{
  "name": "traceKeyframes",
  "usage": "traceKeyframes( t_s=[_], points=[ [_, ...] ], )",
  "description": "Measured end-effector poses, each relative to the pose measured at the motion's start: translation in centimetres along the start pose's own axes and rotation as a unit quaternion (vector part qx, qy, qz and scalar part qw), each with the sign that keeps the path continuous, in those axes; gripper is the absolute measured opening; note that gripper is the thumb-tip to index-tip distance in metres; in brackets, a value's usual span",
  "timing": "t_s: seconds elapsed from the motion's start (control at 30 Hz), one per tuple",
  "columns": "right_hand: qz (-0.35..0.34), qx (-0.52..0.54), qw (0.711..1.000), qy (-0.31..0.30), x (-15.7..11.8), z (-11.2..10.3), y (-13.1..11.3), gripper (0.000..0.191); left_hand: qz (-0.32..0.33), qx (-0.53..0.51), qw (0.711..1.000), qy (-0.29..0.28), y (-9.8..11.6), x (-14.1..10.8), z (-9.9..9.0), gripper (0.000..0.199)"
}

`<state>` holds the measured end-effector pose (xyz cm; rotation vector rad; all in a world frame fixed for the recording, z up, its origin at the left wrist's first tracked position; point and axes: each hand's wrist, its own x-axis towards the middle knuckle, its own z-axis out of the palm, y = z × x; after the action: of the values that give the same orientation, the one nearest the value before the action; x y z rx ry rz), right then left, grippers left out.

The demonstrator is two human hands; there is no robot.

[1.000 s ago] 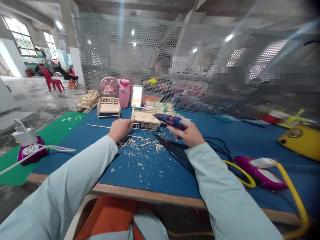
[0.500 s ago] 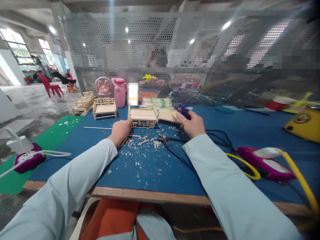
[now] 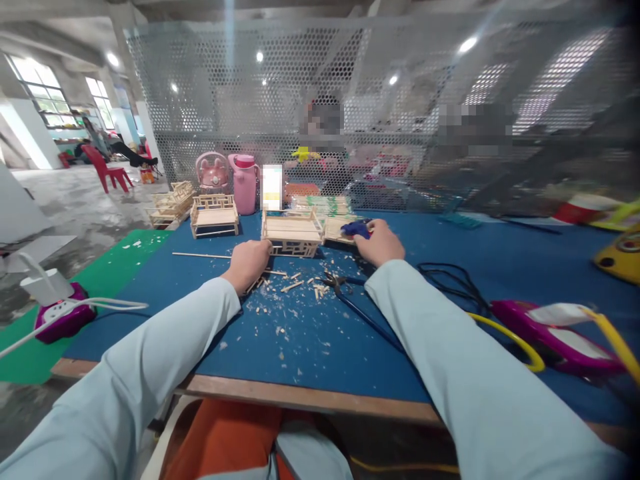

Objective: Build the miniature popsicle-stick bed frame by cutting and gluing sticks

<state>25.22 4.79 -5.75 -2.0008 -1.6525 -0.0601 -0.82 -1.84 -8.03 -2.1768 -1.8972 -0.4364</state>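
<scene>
My left hand (image 3: 249,264) is closed at the near left corner of a small wooden bed frame (image 3: 293,230) with a slatted top and a lattice side. Its fingertips pinch something there that I cannot make out, perhaps the frame's corner. My right hand (image 3: 384,244) is wrapped round a blue glue gun (image 3: 354,229), its front pointing left over a flat wooden slat panel (image 3: 336,232), right of the frame. Whether the tip touches the panel is unclear. Blue-handled cutting pliers (image 3: 336,281) lie open below my right hand, among cut stick pieces (image 3: 293,287).
Another bed frame (image 3: 215,216) and stacked frames (image 3: 173,203) stand left. Behind are a pink flask (image 3: 245,187), a lit phone (image 3: 272,187) and a perforated metal screen (image 3: 225,87). Purple power strips (image 3: 555,333) and cables lie right and left. A person sits beyond the screen.
My right hand has lowered the glue gun and brought it left over the slat panel. My left hand stays at the bed frame's corner. The view has shifted slightly.
</scene>
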Motion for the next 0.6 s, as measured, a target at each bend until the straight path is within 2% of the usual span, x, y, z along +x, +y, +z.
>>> traceKeyframes(
  t_s=[0.17, 0.47, 0.6],
  points=[
    [-0.051, -0.063, 0.997, -0.003, 0.2, 0.3, 0.0, 0.035, -0.010, -0.012, 1.000, -0.007, 0.1, 0.1, 0.0, 0.029],
    [-0.067, -0.088, 0.994, 0.004, 0.4, 0.1, -0.1, 0.038, -0.009, 0.007, 1.000, -0.012, 0.3, 0.2, -0.4, 0.027],
    [-0.071, -0.098, 0.992, 0.040, -0.4, 0.2, -0.6, 0.040, -0.007, 0.014, 1.000, -0.010, 0.5, 0.2, -0.4, 0.027]
  ],
)
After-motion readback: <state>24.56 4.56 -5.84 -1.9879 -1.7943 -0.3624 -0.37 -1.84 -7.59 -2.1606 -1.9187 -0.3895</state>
